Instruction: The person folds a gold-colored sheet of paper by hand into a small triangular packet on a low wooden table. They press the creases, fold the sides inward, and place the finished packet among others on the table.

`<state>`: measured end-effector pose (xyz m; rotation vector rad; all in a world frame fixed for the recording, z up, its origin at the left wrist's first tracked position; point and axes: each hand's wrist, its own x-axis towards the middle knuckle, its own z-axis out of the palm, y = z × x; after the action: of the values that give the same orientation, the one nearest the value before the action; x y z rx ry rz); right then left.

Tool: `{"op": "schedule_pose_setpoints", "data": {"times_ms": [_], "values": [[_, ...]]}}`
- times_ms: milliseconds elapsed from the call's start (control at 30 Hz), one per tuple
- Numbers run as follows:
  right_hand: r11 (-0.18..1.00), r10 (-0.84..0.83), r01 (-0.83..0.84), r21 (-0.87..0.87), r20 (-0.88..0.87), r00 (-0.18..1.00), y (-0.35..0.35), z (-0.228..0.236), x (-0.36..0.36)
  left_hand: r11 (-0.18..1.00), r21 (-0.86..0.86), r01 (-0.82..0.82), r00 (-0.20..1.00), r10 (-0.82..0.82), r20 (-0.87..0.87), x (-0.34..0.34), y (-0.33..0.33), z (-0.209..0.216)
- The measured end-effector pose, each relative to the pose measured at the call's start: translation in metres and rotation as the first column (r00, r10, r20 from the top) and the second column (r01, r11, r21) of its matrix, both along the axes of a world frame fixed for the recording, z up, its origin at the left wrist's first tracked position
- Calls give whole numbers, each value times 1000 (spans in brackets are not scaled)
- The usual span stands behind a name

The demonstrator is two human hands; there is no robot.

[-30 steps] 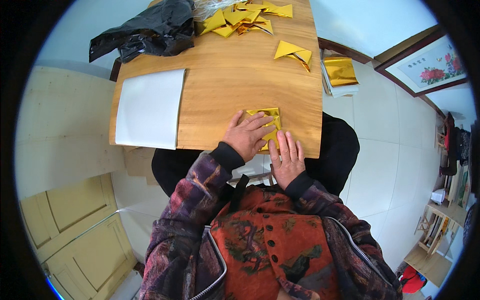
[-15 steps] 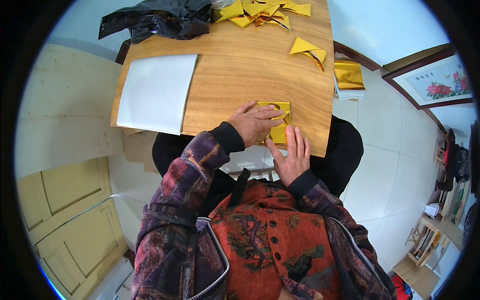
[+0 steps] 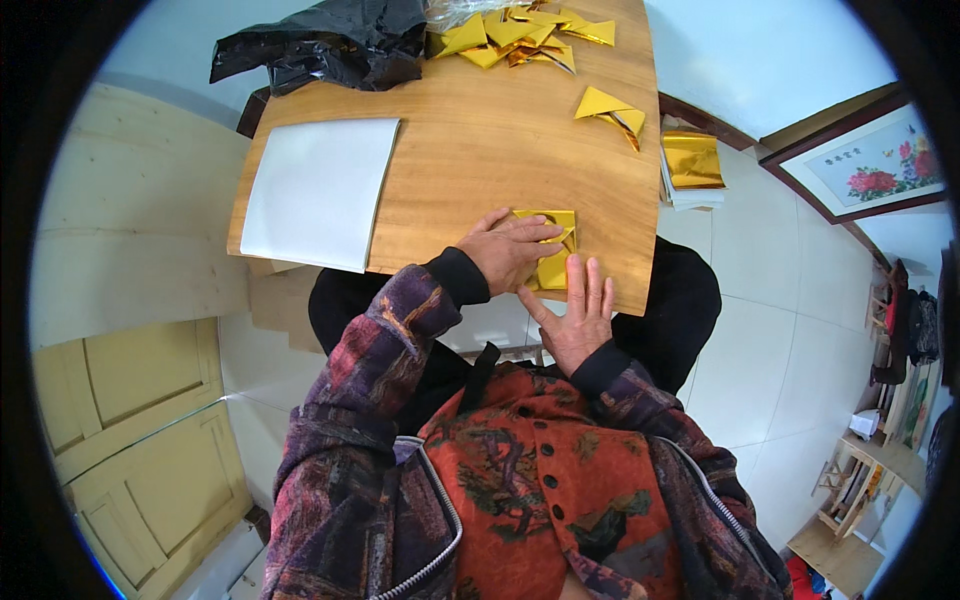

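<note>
1. Your left hand [image 3: 508, 255] lies flat, its fingers stretched out over the gold paper [image 3: 553, 272], pressing rather than gripping.
2. Your right hand [image 3: 580, 325] is open too, thumb spread from the fingers, with fingertips at the paper's lower right edge (whether they press on it, you can't tell from here).
3. That paper sits at the near edge of your wooden table [image 3: 470, 185], right of its middle.
4. Farther out, you have a white paper rectangle [image 3: 320, 195] at left, one folded gold piece [image 3: 608, 106] at right.
5. At the far side: a black plastic bag [image 3: 340, 45] beside a gold pile [image 3: 505, 38].
</note>
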<state>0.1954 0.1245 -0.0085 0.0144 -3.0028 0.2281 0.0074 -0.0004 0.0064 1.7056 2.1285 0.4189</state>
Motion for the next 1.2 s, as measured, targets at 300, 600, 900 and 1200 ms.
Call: {"op": "schedule_pose_setpoints", "data": {"times_ms": [300,600,900,1200], "values": [[968,29,-8,-250,81,996,13,33,7,1000,-4,-30,999,30,-33,4,1,1],[991,73,-62,-118,91,993,-2,12,-1,1000,-22,-20,997,18,-75,5,0,1],[965,95,-86,-249,26,995,14,42,1,996,-5,-91,996,91,2,9,1,3],[977,92,-69,-200,107,990,25,33,-3,962,111,-251,963,260,-70,38,7,5]]}}
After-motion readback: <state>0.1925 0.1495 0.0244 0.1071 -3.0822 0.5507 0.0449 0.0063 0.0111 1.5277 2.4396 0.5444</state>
